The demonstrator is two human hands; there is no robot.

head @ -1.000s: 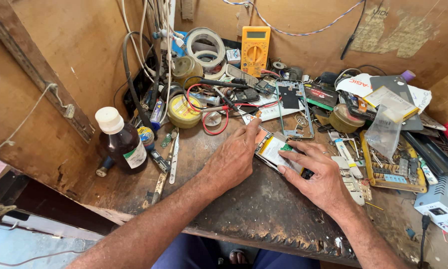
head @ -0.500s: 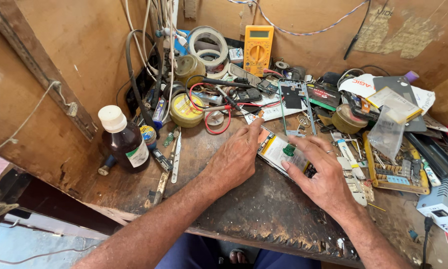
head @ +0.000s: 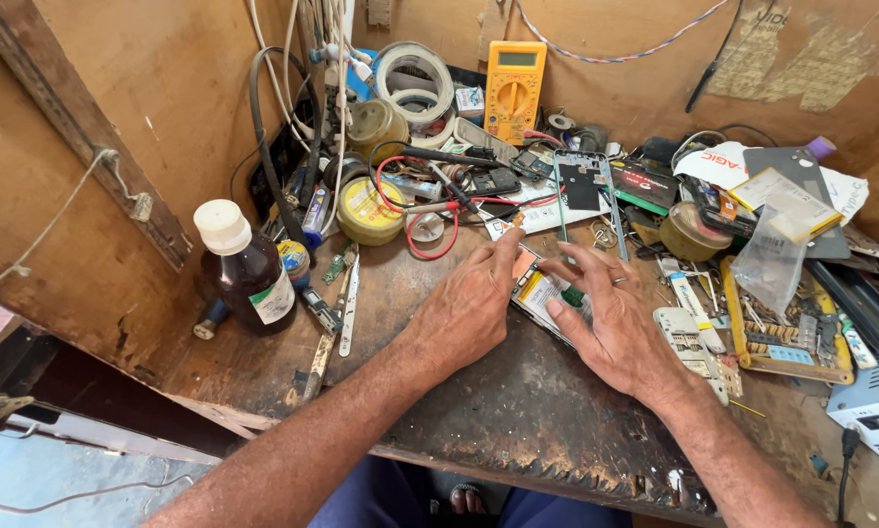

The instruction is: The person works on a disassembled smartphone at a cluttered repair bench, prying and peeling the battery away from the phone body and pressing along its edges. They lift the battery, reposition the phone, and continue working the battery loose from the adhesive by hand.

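At the near edge of a scarred, dark-stained wooden workbench (head: 518,411), two bare forearms reach in from below, and both hands meet over an opened phone (head: 545,290) that lies flat on the wood just ahead of them. The left hand (head: 469,308) rests palm-down on the phone's left side, its fingers loosely curved and pressing the device rather than wrapped around it. The right hand (head: 610,318), with a ring on one finger, spreads its fingers over the phone's right edge, fingertips touching it, not clenched. To the left stands a brown glass bottle (head: 247,269) with a white cap, upright, with a metal strip (head: 348,305) lying between it and the hands. To the right lie a yellow-framed circuit board (head: 782,337) and a clear plastic bag (head: 772,259). Farther back the bench is crowded: a round yellow tin (head: 370,210), red wire (head: 429,244), a bare phone frame (head: 586,196). Against the rear plywood wall (head: 615,78) lean a yellow multimeter (head: 514,90) and rolls of tape (head: 415,83), while cables hang down in the corner where the side wall (head: 87,147) meets it.
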